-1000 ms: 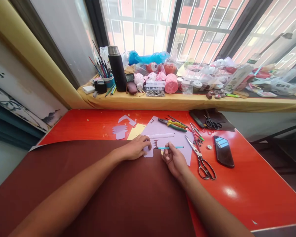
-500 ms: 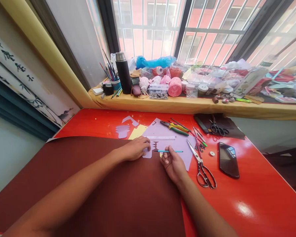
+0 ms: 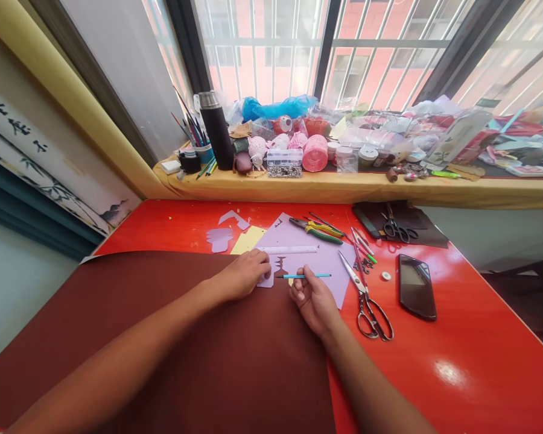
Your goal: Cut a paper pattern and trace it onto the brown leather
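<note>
My right hand (image 3: 314,298) is closed on a thin blue pen (image 3: 317,275), whose dark tip points left over the small dark cut-outs (image 3: 279,265). My left hand (image 3: 247,274) rests with curled fingers on a small purple card piece (image 3: 266,281) at the edge of the large brown sheet (image 3: 185,343). Whether its fingers pinch the card is hidden. A pale ruler (image 3: 289,249) lies just beyond both hands, across a larger purple sheet (image 3: 330,259).
Pliers (image 3: 319,231), large scissors (image 3: 364,301) and a phone (image 3: 416,286) lie right on the red table (image 3: 470,325). Purple scraps (image 3: 219,239) and yellow paper (image 3: 248,240) lie behind my left hand. A black flask (image 3: 217,132) stands on the cluttered sill.
The whole view has shifted slightly, so things appear a little further left. Both hands keep nearly the same pose, and the pen is still in my right hand.
</note>
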`<state>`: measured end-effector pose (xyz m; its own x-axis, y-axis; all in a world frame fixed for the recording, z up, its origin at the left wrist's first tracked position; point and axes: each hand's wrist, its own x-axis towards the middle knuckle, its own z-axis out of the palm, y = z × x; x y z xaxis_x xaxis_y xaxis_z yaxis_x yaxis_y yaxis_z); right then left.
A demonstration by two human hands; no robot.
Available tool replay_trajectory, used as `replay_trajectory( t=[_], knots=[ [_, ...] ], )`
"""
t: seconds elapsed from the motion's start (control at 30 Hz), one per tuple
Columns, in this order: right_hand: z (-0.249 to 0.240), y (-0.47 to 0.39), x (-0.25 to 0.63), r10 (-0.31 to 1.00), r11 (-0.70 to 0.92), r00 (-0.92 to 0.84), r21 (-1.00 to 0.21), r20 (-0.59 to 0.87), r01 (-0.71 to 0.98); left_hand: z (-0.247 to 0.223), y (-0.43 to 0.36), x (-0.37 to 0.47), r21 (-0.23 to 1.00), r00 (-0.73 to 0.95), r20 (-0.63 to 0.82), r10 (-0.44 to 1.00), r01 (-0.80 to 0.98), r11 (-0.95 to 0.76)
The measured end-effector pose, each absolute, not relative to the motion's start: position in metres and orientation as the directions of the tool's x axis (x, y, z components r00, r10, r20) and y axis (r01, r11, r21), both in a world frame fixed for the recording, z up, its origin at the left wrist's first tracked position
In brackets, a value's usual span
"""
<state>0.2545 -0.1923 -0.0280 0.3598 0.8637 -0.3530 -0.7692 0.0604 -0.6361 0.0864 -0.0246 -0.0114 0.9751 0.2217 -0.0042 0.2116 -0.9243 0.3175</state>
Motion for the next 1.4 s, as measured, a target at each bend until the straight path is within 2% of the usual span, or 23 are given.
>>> replay_trajectory(
  t=[0.3, 0.67, 0.93, 1.17, 1.4],
  knots=[
    [-0.027, -0.193, 0.254, 0.861, 0.043, 0.346, -0.625, -0.372, -0.779, -0.016, -0.027, 0.086, 0.264, 0.99, 0.009, 0.14, 0.132, -0.955],
    [-0.025, -0.193, 0.255, 0.861, 0.025, 0.32, -0.596, -0.395, -0.802, -0.022, -0.04, 0.086, 0.101, 0.992, 0.03, 0.121, 0.117, -0.988],
    [-0.026, -0.193, 0.255, 0.865, 0.02, 0.322, -0.614, -0.385, -0.789, -0.021, -0.065, 0.086, -0.039, 0.977, 0.044, 0.21, 0.211, -0.977],
    [-0.025, -0.194, 0.254, 0.857, 0.003, 0.329, -0.634, -0.397, -0.773, -0.023, -0.093, 0.086, -0.108, 0.945, 0.082, 0.316, 0.324, -0.94],
    [-0.024, -0.192, 0.252, 0.836, -0.01, 0.347, -0.643, -0.425, -0.766, -0.031, -0.102, 0.085, -0.11, 0.925, 0.116, 0.363, 0.375, -0.921]
  ],
)
